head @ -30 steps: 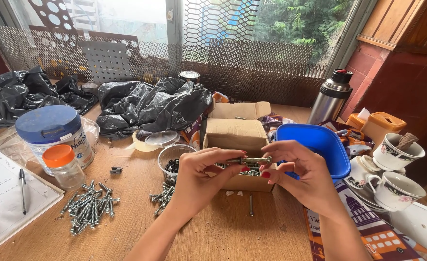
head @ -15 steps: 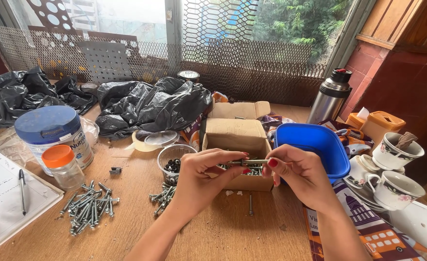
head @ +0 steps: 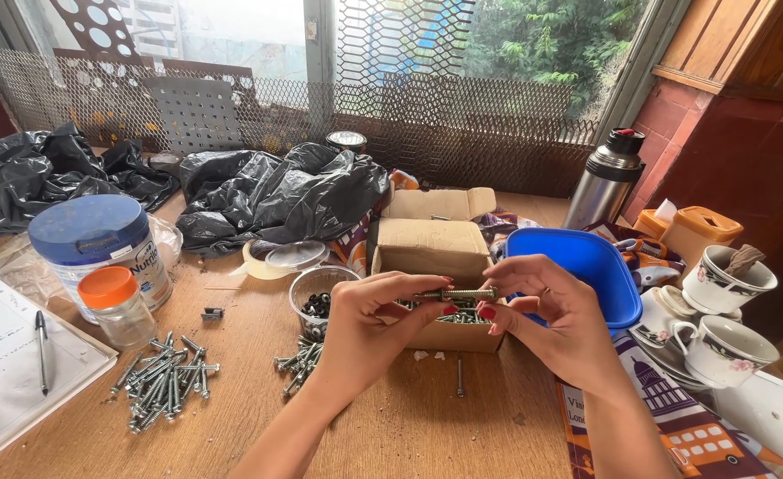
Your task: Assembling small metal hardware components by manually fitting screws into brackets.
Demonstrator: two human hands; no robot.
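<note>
The bolt (head: pixel 456 294) lies level between both hands, just above the open cardboard box (head: pixel 434 251) of screws at the middle of the wooden table (head: pixel 409 426). Far left, a pen (head: pixel 42 350) rests on a notebook (head: pixel 1 355), then an orange-capped jar (head: pixel 116 306) and a heap of loose bolts (head: pixel 162 381). The left hand (head: pixel 369 333) has its fingers pinched on the bolt's left end; the right hand (head: pixel 555 324) pinches the right end. A blue lid (head: pixel 586 266) and teacups (head: pixel 724 315) follow.
</note>
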